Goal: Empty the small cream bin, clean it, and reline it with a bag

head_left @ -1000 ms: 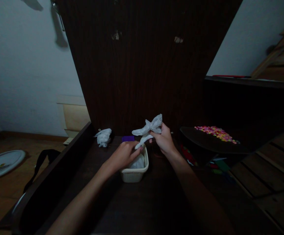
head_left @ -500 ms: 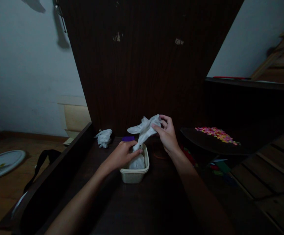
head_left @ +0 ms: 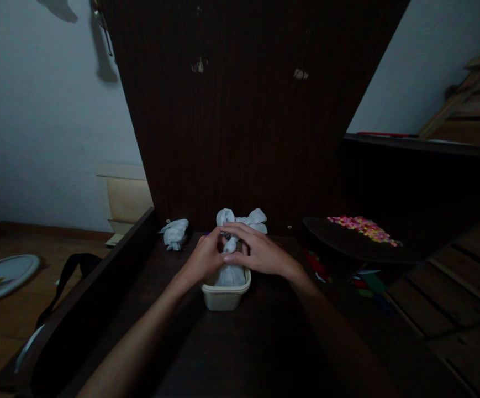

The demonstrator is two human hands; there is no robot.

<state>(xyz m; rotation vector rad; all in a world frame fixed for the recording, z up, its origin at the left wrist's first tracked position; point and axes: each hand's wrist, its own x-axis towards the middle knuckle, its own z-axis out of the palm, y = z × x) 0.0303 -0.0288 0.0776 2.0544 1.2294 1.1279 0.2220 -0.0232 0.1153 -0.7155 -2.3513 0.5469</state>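
A white plastic bag with a twisted, knotted neck sits inside a cream plastic tub. Its loose ends flare out behind my fingers. My left hand is closed at the left of the bag's neck, its fingertips partly hidden. From the other side my right hand curls round the same neck, thumb in front and fingers arching over the top. The fingertips of both hands meet above the tub.
Left of the tub lies another crumpled white bag. A dark panel rises behind. At right, colourful small pieces cover part of a rounded shelf. A raised board edges the left side.
My right hand has let the bag's loose top fall back and come down leftward to the neck. My left hand has shifted slightly, staying by the neck.
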